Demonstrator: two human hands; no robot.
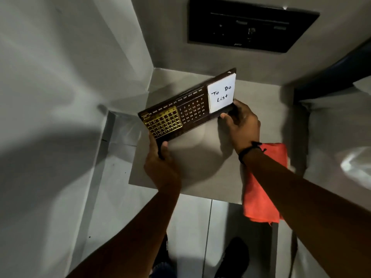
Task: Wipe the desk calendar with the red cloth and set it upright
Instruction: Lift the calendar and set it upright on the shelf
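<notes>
I hold the desk calendar (180,115) tilted above the small bench (200,167), its face toward me, a white "To Do List" note pad (221,95) at its right end. My left hand (160,165) pinches its lower left corner, my right hand (243,125) clasps its right end. The red cloth (263,187) lies right of the calendar, draped over the bench's edge and out of my fingers, so I judge I'm at the standing-up step: next, lower its base squarely and let go gently.
</notes>
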